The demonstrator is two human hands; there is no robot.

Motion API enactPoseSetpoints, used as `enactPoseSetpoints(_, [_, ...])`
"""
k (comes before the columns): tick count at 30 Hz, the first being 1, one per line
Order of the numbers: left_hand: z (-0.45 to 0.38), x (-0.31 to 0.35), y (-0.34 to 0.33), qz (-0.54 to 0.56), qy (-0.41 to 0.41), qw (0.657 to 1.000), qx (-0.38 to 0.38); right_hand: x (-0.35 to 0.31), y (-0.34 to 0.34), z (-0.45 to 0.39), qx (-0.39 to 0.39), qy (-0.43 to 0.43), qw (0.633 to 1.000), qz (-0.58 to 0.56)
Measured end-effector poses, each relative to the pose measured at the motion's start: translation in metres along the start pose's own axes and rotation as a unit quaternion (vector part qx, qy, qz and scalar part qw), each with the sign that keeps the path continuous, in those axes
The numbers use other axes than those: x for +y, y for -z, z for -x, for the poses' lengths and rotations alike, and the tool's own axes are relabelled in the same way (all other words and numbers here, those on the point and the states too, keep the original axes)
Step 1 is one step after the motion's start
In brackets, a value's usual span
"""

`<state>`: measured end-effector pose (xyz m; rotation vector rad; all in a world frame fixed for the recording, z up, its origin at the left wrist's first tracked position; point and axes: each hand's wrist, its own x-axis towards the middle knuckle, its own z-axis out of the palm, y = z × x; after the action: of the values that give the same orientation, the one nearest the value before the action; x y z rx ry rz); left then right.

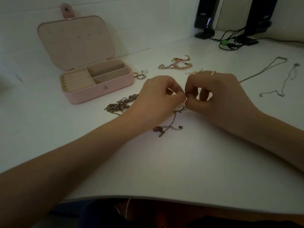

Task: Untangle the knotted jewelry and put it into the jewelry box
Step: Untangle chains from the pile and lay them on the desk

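1. The white table carries everything.
2. The pink jewelry box stands open on it, lid up — the landmark here.
3. The left hand and right hand meet just right of the box, fingertips curled and pinching the knotted chain, whose tail trails toward the viewer.
4. A tangled chain heap lies beside the box's front-right corner.
5. Rings lie just right of the box.

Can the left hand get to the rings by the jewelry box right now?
Probably not yet: the left hand is pinching the knotted chain. The way to the rings looks free.
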<state>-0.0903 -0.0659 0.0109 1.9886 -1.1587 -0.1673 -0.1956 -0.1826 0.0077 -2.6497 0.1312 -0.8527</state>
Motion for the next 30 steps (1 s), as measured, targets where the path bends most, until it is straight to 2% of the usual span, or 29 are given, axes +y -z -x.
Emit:
enactPoseSetpoints(3, [-0.0012,0.0004,0.0027,0.043,0.023,0.999,-0.011,0.0021,0.0005,0.0004,0.006,0.022,1.0,0.02])
enactPoseSetpoints(10, [-0.0006,0.0019,0.0035,0.067,0.017,0.998,0.002,0.0028,0.0026,0.0011,0.019,-0.023,0.999,-0.034])
enactPoseSetpoints(15, [0.0011,0.0024,0.0025,0.057,0.007,0.998,0.014,0.0029,0.0046,0.0004,-0.009,-0.121,0.982,-0.148])
enactPoseSetpoints(18, [0.0013,0.0022,0.003,0.043,0.001,0.999,0.014,0.0032,0.0042,0.0004,-0.014,-0.132,0.979,-0.157])
enactPoseSetpoints(21, [0.002,0.0026,0.0022,0.028,-0.001,0.999,0.018,0.003,0.0039,0.0016,-0.004,-0.109,0.986,-0.127])
enactPoseSetpoints(24, [0.0026,0.0043,0.0005,0.032,0.004,0.999,0.021,0.0015,0.0031,0.0007,0.007,-0.047,0.998,-0.04])
enactPoseSetpoints(30, [0.0013,0.0052,-0.0012,0.039,0.018,0.999,0.018,-0.0003,-0.0001,-0.0006,0.015,0.039,0.998,0.056])
